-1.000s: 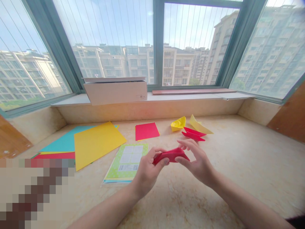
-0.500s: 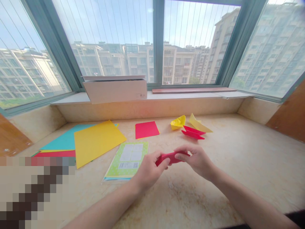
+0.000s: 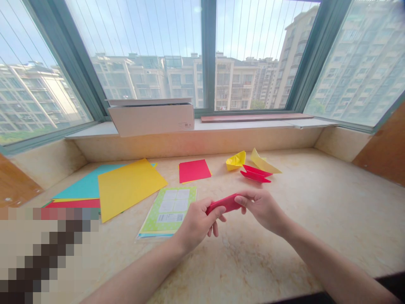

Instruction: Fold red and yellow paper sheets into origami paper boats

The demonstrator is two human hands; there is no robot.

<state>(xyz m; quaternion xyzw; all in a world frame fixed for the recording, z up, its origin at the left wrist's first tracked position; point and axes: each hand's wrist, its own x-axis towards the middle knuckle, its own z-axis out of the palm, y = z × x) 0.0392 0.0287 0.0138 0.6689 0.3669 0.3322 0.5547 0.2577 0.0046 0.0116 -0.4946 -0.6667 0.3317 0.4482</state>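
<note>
Between my two hands is a small strip of folded red paper [image 3: 226, 204], held above the counter. My left hand [image 3: 200, 218] pinches its left end, thumb on top and some fingers curled below. At the right end, my right hand [image 3: 260, 207] grips it between thumb and fingers. Just beyond my right hand lie a red folded paper boat [image 3: 255, 173], a yellow paper boat [image 3: 236, 161] and a pale yellow folded paper shape [image 3: 263, 162]. Left of my left hand is a green packet of paper [image 3: 167, 211] in clear wrapping.
A red square sheet [image 3: 194, 170] lies on yellow paper farther back. At the left, a large yellow sheet [image 3: 131, 188] overlaps a blue sheet [image 3: 79, 183] and other coloured paper. A white box [image 3: 152, 119] stands on the window ledge.
My right hand has shifted its grip toward the right end, uncovering more of the folded red paper. The strip now tilts up at the right. Fingers of my left hand have come lower.
</note>
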